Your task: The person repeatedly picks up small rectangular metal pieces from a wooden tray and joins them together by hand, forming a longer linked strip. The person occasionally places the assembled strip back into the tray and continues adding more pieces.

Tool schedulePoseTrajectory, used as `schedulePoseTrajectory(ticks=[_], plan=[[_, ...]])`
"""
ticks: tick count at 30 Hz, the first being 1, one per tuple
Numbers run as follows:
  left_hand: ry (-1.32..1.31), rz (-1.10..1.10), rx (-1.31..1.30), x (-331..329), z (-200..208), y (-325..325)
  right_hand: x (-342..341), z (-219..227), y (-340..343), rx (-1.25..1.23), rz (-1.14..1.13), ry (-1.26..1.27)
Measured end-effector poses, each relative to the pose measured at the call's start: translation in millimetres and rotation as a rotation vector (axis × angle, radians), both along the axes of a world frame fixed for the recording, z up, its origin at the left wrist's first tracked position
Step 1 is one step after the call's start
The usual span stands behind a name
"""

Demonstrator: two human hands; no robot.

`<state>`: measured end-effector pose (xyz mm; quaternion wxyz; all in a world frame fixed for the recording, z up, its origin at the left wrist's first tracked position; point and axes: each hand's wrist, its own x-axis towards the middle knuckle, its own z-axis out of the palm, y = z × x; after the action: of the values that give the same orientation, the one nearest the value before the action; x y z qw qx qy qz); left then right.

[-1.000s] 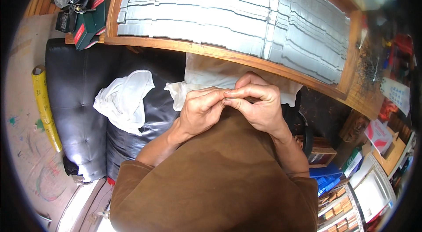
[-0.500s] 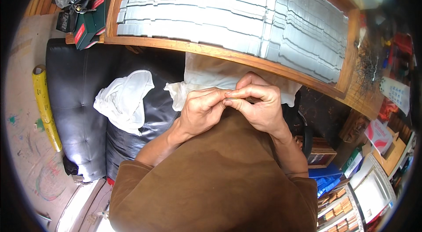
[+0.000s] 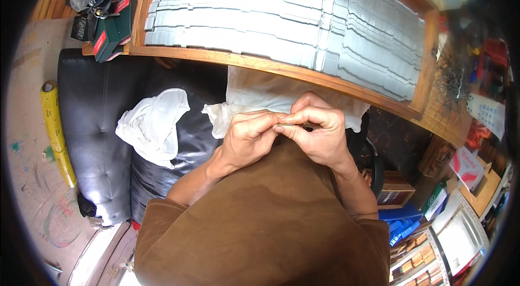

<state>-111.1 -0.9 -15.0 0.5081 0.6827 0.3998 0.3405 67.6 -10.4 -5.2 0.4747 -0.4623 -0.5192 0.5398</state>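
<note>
My left hand (image 3: 252, 131) and my right hand (image 3: 319, 129) meet in front of my chest, fingertips pinched together. Between them is a tiny thin sliver (image 3: 288, 124), yellowish and dark along its edge; its kind is too small to make out. Both hands are closed, thumbs pressed to the fingers. Beyond them a pale cloth (image 3: 254, 88) hangs down below the tray's front edge. The wooden tray (image 3: 227, 58) farther off is packed with rows of thin silvery metal pieces (image 3: 244, 10).
A crumpled white cloth (image 3: 157, 126) lies on the black padded seat (image 3: 92, 107) at left, beside a yellow tube (image 3: 57, 134). Dark green boxes (image 3: 108, 37) sit by the tray's left end. A blue item (image 3: 401, 226) and a wooden box (image 3: 394, 188) are at lower right.
My hands keep almost the same place and pinch. The fingertips have shifted slightly, and the thin sliver between them shows a little more.
</note>
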Motion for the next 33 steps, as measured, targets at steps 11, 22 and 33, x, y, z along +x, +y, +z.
schedulePoseTrajectory(ticks=[11, 22, 33], plan=[[-0.009, -0.089, -0.028, -1, 1, 5, 2, 5, -10, 0.082, -0.075, -0.050], [0.008, -0.093, -0.035, 4, 10, 7, 7, 2, -18, 0.116, -0.121, -0.039], [0.007, -0.088, -0.046, 4, 11, 7, 7, 2, -16, 0.116, -0.113, -0.028]])
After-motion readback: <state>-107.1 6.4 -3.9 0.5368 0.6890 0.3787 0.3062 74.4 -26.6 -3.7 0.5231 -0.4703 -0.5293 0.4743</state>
